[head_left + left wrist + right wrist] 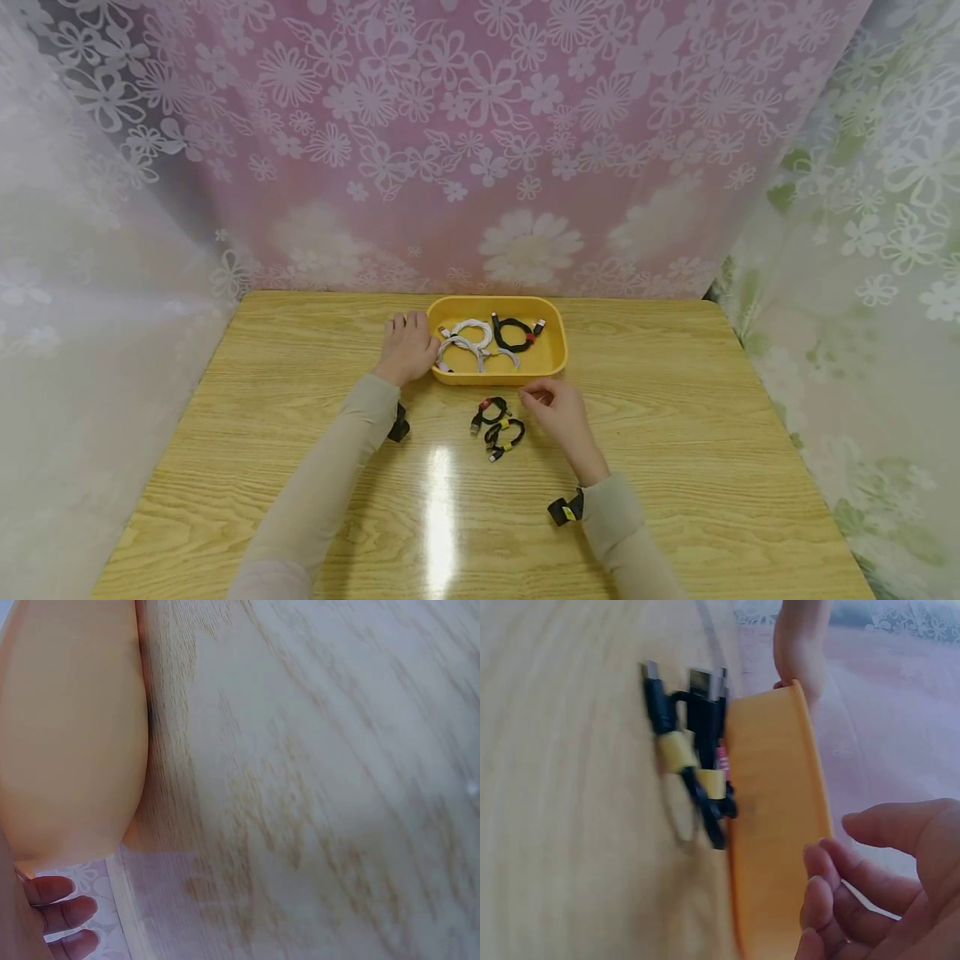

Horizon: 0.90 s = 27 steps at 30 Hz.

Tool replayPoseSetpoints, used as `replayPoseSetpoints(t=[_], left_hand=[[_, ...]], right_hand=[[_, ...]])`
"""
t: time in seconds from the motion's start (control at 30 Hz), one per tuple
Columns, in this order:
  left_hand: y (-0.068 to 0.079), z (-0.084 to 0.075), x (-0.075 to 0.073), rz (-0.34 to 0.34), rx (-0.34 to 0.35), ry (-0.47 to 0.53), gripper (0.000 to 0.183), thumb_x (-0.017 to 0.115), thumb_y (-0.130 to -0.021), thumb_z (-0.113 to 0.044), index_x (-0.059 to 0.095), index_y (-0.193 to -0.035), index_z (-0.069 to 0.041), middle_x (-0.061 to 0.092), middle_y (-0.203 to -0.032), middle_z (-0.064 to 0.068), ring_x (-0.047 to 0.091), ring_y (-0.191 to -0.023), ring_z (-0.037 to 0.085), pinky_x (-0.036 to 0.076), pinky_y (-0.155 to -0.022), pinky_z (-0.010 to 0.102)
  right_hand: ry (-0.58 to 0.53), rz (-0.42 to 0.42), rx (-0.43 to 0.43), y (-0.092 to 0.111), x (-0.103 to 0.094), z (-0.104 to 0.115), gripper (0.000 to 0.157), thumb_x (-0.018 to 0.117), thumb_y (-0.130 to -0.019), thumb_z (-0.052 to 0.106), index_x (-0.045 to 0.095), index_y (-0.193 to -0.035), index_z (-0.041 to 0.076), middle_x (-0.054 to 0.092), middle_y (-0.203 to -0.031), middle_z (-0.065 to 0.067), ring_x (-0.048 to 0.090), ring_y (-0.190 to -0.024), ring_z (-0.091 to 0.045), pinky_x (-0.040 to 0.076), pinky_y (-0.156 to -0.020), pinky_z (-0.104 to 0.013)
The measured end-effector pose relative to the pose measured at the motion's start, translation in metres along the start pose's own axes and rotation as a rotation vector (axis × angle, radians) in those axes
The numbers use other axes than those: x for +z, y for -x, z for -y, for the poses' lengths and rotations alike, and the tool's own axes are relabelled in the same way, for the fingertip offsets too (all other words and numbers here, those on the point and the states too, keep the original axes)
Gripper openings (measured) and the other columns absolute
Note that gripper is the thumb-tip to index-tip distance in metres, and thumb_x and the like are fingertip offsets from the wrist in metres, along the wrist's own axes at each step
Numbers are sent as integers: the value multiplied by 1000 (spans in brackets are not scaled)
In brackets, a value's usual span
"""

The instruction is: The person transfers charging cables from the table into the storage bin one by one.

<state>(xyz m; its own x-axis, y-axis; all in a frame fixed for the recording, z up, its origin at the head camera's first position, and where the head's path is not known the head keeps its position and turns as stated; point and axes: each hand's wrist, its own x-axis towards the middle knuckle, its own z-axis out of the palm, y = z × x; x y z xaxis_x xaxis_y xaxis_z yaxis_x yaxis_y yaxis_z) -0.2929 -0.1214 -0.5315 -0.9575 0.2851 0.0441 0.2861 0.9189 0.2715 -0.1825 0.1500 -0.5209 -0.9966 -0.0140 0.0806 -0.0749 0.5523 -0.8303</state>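
Observation:
A yellow plastic bin (pixel 498 379) stands toward the back of the table. My left hand (pixel 407 346) holds its left end, thumb at the rim and fingers outside; part of the grip is hidden. Inside lie a white cable coil (pixel 480 324), a black cable coil with a red tie (pixel 504 344), and greyish-white cables (pixel 461 340). In front of the bin are a small black cable with a red tie (pixel 482 404) and black cabling with yellow ties (pixel 519 427). My right hand (pixel 558 412) hovers by the bin's front right, fingers loosely bent, holding nothing.
The wood-grain table (pixel 690 433) reaches back to a pink floral curtain (pixel 480 167). Paler floral curtains (pixel 892 250) hang on both sides. Black straps with small devices (pixel 564 508) are on both wrists.

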Motion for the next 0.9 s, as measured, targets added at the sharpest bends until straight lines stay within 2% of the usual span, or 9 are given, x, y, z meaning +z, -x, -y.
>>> replayPoseSetpoints(t=[0.17, 0.33, 0.53, 0.9], left_hand=[[0, -1, -1, 4, -1, 2, 16, 34, -103, -19, 38, -96, -5, 38, -98, 16, 31, -91, 35, 21, -81, 45], [0, 0, 1, 0, 0, 9, 17, 34, -103, -19, 39, -97, -4, 38, -99, 16, 31, -92, 35, 21, -81, 45], [-2, 1, 4, 4, -7, 6, 19, 33, -103, -21, 39, -98, -5, 38, -98, 15, 30, -91, 34, 21, -80, 44], [-1, 2, 5, -5, -2, 24, 18, 33, -103, -20, 39, -97, -4, 37, -100, 16, 29, -91, 35, 20, -80, 45]], right_hand=[[45, 27, 96, 11, 8, -12, 7, 75, -86, 12, 76, -90, 6, 67, -79, -1, 58, -70, -14, 48, -65, -29], [59, 31, 142, 21, 14, -18, 9, 75, -85, 14, 75, -90, 6, 67, -78, -1, 59, -70, -14, 49, -66, -31], [62, 25, 144, 30, 17, -17, 8, 74, -85, 12, 74, -89, 5, 66, -77, 0, 59, -68, -13, 49, -65, -32], [128, -19, 165, 32, 25, -19, 8, 75, -82, 14, 75, -88, 9, 67, -74, 2, 60, -67, -12, 48, -64, -32]])
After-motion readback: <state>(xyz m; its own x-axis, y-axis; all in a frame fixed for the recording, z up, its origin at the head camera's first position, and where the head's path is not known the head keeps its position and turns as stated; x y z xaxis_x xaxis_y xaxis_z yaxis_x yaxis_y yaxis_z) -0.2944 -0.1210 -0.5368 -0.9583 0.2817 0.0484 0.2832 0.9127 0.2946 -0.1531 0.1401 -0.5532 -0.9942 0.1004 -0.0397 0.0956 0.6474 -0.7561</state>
